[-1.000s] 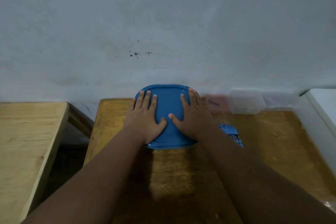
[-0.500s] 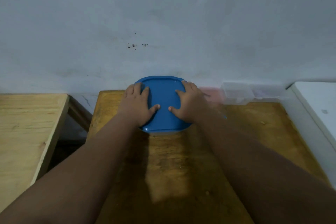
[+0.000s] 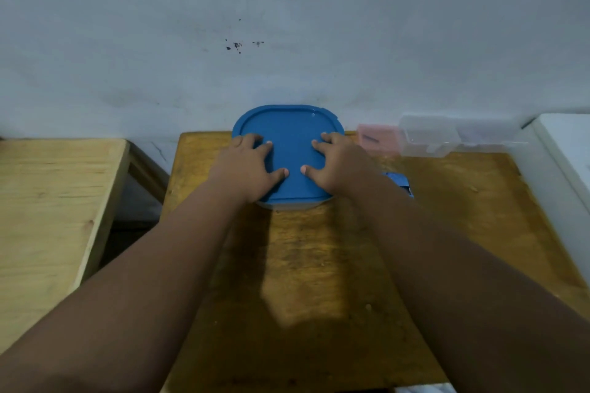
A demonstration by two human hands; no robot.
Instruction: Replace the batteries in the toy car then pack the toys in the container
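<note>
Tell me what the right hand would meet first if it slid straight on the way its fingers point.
The right hand would likely meet the raised far rim of the blue lid, then the wall behind; depth there is unclear.

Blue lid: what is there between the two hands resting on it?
Only a bare strip of the blue lid lies between the left hand and the right hand, which do not touch. The head view shows it.
</note>
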